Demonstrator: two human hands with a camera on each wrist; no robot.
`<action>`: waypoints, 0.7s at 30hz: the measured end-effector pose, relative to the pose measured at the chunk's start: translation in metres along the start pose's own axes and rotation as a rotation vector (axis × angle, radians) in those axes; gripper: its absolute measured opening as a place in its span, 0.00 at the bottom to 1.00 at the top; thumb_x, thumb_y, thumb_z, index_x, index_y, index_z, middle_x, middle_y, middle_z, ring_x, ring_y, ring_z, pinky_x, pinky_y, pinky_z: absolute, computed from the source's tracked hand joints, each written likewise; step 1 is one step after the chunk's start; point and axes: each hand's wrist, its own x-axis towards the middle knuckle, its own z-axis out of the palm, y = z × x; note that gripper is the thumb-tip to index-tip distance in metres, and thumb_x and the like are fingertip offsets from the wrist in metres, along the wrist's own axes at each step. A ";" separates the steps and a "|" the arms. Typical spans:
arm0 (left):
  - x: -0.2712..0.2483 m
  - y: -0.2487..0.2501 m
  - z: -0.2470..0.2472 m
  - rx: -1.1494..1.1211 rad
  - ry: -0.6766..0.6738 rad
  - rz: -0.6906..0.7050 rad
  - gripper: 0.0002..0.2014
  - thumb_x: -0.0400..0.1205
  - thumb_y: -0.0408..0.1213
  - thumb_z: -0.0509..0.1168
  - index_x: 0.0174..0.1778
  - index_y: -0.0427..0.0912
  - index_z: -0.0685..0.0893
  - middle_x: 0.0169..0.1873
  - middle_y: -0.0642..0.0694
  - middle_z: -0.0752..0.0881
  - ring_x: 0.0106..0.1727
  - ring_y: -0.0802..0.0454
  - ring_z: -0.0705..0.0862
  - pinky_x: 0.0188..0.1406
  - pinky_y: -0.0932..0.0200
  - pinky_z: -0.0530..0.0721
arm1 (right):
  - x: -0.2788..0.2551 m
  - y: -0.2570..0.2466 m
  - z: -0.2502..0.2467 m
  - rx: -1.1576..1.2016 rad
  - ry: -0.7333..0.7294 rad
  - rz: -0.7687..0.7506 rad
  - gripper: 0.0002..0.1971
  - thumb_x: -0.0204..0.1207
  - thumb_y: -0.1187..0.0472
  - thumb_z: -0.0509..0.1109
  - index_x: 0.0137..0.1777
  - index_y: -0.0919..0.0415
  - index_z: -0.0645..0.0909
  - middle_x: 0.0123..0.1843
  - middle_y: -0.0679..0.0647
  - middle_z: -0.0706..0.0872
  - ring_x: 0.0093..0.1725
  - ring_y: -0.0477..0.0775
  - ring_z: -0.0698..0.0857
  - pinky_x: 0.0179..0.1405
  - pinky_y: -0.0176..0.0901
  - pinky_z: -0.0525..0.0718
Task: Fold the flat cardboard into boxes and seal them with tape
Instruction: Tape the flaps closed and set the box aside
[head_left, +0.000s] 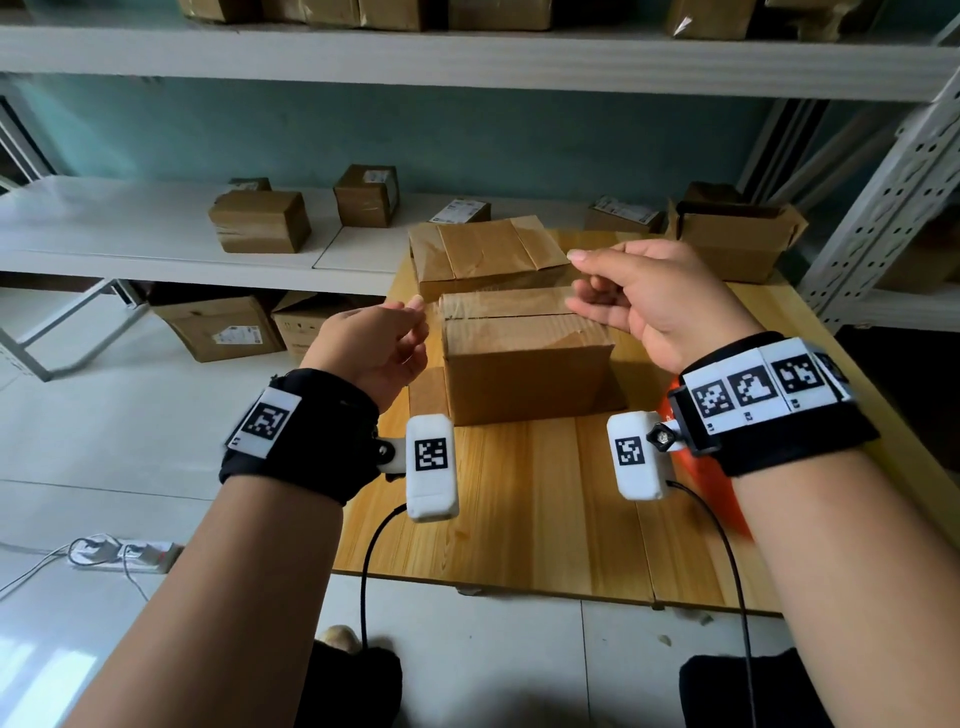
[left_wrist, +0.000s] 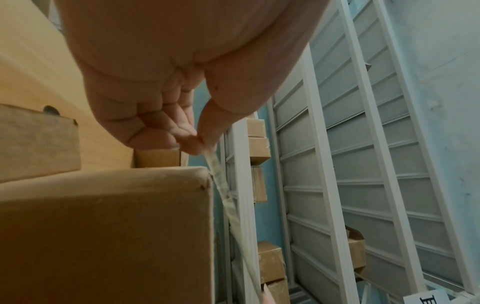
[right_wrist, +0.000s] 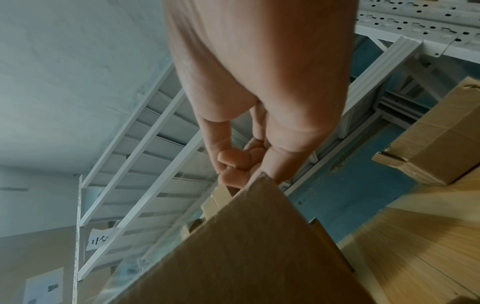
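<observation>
Between two hands (head_left: 374, 338) (head_left: 649, 301), one tape strip (head_left: 498, 299)

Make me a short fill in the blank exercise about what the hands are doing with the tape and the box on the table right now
1. The left hand and the right hand stretch a strip of clear ____ between them.
2. The tape strip hangs above the nearer cardboard box, which stands on a ____ table.
3. The left hand pinches its end between thumb and ____.

Missing words: tape; wooden; fingertips
</observation>
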 end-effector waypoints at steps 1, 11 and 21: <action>0.000 -0.001 0.001 0.000 0.009 -0.007 0.16 0.87 0.33 0.71 0.72 0.41 0.83 0.37 0.47 0.85 0.25 0.59 0.85 0.25 0.65 0.83 | 0.000 0.000 0.000 0.005 -0.001 0.001 0.08 0.82 0.64 0.79 0.52 0.69 0.85 0.39 0.57 0.85 0.43 0.51 0.92 0.55 0.53 0.94; 0.000 -0.004 -0.001 -0.001 -0.007 -0.046 0.19 0.89 0.36 0.70 0.76 0.41 0.82 0.39 0.46 0.85 0.35 0.56 0.83 0.26 0.63 0.83 | 0.001 0.001 0.001 0.021 -0.006 0.011 0.08 0.82 0.64 0.78 0.54 0.70 0.85 0.39 0.56 0.85 0.42 0.49 0.91 0.53 0.50 0.94; -0.009 -0.019 0.007 -0.031 0.011 -0.015 0.08 0.89 0.34 0.70 0.63 0.41 0.83 0.50 0.42 0.89 0.45 0.52 0.87 0.32 0.59 0.87 | 0.004 0.003 0.003 0.024 -0.001 0.026 0.07 0.82 0.65 0.79 0.52 0.68 0.85 0.37 0.55 0.85 0.41 0.49 0.91 0.51 0.49 0.94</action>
